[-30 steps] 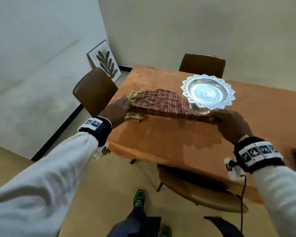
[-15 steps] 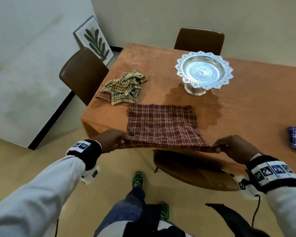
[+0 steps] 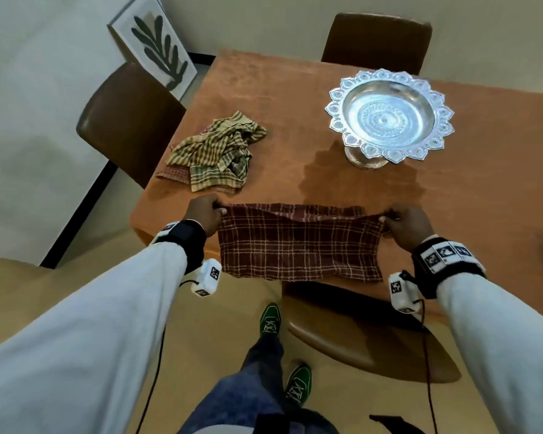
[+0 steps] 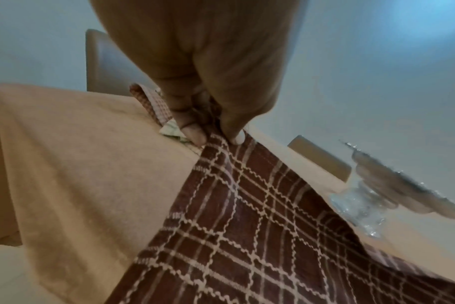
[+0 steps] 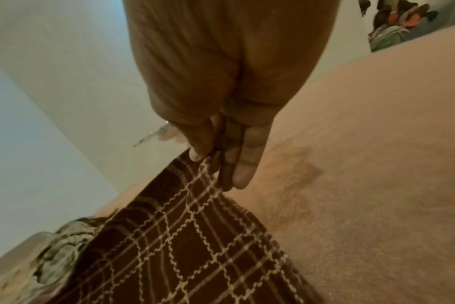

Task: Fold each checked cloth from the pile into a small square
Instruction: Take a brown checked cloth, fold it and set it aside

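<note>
Overhead, an orange-brown tabletop [image 3: 295, 89] fills the corner of a pale-walled room, brown chairs [image 3: 129, 120] around it. Each hand, left [image 3: 205, 214] and right [image 3: 408, 227], has its fingers pinching a top corner of the maroon cloth [image 3: 298, 245], which drapes over the near edge. Behind lie the pile [image 3: 217, 151], a silver bowl [image 3: 389, 115] and a leaf print [image 3: 154, 45].

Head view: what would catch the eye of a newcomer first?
First the maroon checked cloth, stretched between the left hand and the right hand at the near edge of the table. Then the ornate silver bowl at the far right, and the crumpled olive cloth pile at the far left.
</note>
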`<state>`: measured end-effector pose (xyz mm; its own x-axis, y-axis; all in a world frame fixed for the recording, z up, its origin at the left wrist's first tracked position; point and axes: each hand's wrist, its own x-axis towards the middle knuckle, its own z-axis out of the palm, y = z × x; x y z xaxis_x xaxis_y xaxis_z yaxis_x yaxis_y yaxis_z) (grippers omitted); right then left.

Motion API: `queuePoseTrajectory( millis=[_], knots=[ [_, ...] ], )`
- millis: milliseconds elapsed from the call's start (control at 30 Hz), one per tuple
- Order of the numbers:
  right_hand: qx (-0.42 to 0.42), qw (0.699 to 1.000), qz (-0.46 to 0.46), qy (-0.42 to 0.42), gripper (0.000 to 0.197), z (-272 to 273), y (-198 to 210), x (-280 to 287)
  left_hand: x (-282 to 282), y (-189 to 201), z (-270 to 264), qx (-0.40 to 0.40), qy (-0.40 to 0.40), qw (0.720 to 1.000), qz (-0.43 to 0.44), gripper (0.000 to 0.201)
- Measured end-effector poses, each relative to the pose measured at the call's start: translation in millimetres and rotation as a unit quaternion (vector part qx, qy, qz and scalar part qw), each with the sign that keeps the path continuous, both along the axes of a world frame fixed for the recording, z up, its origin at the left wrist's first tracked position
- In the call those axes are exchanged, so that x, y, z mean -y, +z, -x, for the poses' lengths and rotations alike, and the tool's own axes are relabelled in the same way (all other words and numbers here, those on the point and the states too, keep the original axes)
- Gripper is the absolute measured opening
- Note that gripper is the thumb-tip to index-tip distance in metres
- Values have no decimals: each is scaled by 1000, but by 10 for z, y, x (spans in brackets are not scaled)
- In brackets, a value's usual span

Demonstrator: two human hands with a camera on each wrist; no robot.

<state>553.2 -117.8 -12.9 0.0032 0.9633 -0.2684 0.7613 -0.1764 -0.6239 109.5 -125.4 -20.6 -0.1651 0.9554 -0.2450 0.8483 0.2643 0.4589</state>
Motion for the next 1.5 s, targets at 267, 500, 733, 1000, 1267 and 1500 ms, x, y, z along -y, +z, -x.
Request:
queuePoseTrajectory(
  millis=[267,500,733,1000,1267,1500],
  knots=[
    [52,997,27,-52,15,64,-613,-493,-537,-622,30,2,-12,1000,11,9],
    [57,998,6,26,30,159,-739,-608,-531,-822,171,-11,-111,994,17,26],
    [72,986,107,104,14,78,-705,-738,-672,-754,176,-43,-164,982,83,19],
    [-74,989,108,-62,20,-171,-619,-826,-769,-544,189,133,1,989,71,16],
    [39,992,11,-122,25,-11,-711,-921,-970,-632,-227,60,68,996,-2,25],
    [230,973,-11,25,67,524,-548,-365,-727,-625,-402,-69,51,991,-103,35]
  ],
)
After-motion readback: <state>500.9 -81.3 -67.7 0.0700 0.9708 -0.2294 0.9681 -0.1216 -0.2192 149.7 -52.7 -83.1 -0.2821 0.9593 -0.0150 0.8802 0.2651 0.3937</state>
